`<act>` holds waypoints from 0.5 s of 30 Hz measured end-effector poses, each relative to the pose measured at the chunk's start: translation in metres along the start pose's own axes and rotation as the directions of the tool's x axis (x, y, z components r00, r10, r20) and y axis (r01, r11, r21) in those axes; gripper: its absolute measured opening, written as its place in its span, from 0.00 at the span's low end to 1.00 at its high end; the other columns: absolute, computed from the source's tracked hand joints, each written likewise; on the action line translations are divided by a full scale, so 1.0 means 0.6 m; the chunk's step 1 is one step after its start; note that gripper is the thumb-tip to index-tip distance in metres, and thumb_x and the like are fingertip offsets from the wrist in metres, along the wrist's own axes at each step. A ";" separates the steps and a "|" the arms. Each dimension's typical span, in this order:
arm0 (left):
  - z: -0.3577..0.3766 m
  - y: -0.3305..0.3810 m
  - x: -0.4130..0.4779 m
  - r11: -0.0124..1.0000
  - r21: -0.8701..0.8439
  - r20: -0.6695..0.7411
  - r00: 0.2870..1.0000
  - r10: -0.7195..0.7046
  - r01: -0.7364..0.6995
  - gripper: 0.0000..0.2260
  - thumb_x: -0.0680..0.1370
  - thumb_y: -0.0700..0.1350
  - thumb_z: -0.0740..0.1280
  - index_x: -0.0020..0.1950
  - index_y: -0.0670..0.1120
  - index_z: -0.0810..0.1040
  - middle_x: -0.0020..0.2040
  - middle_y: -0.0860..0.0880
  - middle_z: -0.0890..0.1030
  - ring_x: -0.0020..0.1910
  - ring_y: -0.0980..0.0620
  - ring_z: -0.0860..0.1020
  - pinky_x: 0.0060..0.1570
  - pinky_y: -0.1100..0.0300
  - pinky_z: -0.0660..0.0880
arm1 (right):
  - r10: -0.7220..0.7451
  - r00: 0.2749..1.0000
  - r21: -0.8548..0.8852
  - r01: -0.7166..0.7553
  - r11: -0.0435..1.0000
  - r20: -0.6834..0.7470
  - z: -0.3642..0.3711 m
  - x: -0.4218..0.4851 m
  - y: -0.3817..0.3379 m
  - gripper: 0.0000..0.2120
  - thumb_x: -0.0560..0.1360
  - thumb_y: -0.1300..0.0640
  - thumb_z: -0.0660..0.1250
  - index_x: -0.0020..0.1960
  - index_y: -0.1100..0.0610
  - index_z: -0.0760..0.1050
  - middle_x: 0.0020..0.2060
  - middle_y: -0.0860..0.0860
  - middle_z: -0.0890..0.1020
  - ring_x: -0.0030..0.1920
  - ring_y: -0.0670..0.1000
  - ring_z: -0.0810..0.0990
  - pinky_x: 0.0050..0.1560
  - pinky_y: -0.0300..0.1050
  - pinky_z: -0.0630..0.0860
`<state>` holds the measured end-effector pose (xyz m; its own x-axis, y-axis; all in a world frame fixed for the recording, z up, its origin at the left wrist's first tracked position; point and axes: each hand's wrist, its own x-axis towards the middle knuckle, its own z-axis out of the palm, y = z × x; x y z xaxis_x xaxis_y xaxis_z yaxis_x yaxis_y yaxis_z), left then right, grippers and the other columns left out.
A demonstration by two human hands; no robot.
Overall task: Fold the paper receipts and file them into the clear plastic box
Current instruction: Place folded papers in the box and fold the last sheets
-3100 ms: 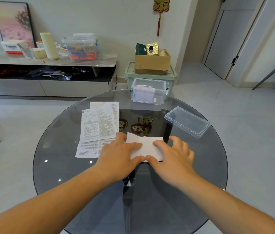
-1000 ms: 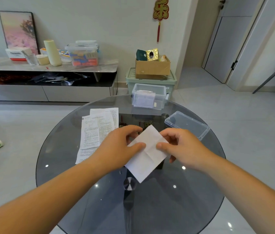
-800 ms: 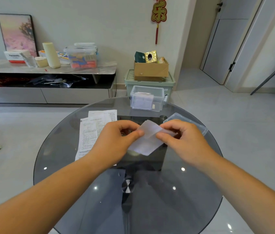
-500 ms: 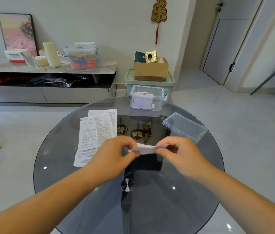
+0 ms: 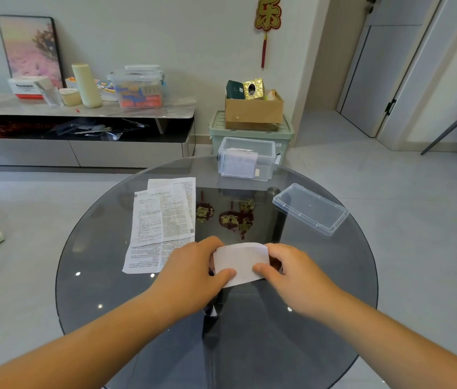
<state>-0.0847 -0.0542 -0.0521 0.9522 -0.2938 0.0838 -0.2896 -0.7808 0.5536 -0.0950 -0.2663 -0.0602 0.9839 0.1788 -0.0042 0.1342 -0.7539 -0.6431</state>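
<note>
Both hands are pinching a folded white receipt (image 5: 240, 262) over the glass table (image 5: 320, 276), left hand (image 5: 193, 268) and right hand (image 5: 291, 272) gripping opposite ends. The clear plastic box (image 5: 245, 158) sits open at the far edge, its lid (image 5: 310, 209) lying apart.

Folded receipt (image 5: 240, 262) in the grip of left hand (image 5: 190, 265) and right hand (image 5: 291, 273), glass table (image 5: 103, 290) beneath.

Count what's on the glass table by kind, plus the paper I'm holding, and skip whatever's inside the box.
Clear plastic box: 1
Clear lid: 1
Folded receipt, pinched between left hand and right hand: 1
Flat printed sheets, overlapping: 3 visible
Total: 6
</note>
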 end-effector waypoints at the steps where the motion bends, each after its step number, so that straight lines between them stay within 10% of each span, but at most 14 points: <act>1: 0.000 0.000 0.000 1.000 -0.003 -0.001 1.000 -0.012 0.012 0.14 0.76 0.57 0.70 0.58 0.57 0.72 0.45 0.59 0.77 0.45 0.59 0.77 0.46 0.62 0.77 | 0.017 1.000 0.024 -0.017 1.000 -0.015 0.001 0.001 0.001 0.09 0.80 0.48 0.64 0.58 0.48 0.76 0.43 0.46 0.79 0.48 0.49 0.76 0.50 0.48 0.76; 11: 0.004 -0.005 0.008 0.995 0.001 0.005 0.995 -0.100 0.100 0.16 0.76 0.59 0.70 0.57 0.57 0.69 0.44 0.55 0.78 0.44 0.56 0.77 0.47 0.55 0.78 | 0.138 0.990 0.015 -0.138 0.990 -0.022 -0.005 0.007 -0.015 0.16 0.81 0.46 0.63 0.36 0.50 0.72 0.33 0.46 0.75 0.40 0.48 0.73 0.50 0.47 0.65; 15: 0.013 -0.013 0.010 0.987 0.141 -0.010 0.997 -0.075 0.075 0.20 0.73 0.66 0.68 0.57 0.59 0.67 0.46 0.55 0.76 0.46 0.54 0.75 0.48 0.55 0.77 | 0.153 0.988 -0.046 -0.155 0.987 -0.032 -0.008 0.012 -0.021 0.08 0.80 0.46 0.65 0.46 0.48 0.78 0.39 0.46 0.80 0.48 0.48 0.73 0.59 0.49 0.69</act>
<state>-0.0777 -0.0538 -0.0623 0.9721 -0.2293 0.0503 -0.2279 -0.8708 0.4356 -0.0888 -0.2583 -0.0485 0.9961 0.0409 -0.0784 -0.0143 -0.8006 -0.5990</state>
